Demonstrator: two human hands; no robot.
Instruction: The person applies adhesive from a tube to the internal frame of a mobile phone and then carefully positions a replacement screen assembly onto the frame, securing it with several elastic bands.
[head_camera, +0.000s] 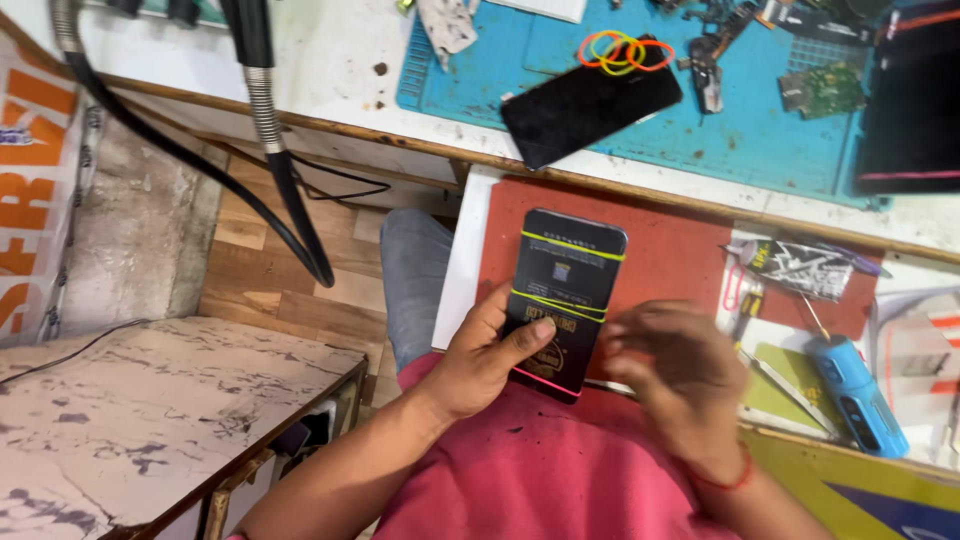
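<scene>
While the left hand (478, 358) gripped the black phone (563, 300) at its lower edge, thumb laid across the back, we saw the device lying flat on the red mat (680, 255), which gave it a firm base. Yellow rubber bands (570, 250) crossed the phone above and just beside the thumb, and a pink band (545, 383) ran near its lower end; we judged these to be pressing the back cover against the body. The left fingers were closed on the phone, presumably to steady it. The right hand (672, 372), just right of the phone, was blurred by motion: its fingers looked curled at the phone's edge, yet we could not tell whether they grasped a band, the phone, or nothing.

Beyond the phone, on the blue mat (760, 130) of the worktop (330, 60), lay a second dark phone (590, 100) with loose orange and yellow bands (622, 50) touching its far edge, apparently a supply within reach. Right of the held phone, we noted a blue cylindrical tool (858, 392) and a black-and-white packet (800, 265). Small circuit parts (820, 90) at the far right of the blue mat were too small to identify. The phone's lower edge was hidden behind the left hand and the pink shirt (540, 480), and a dark object (912, 100) was cut off by the frame's right border.
</scene>
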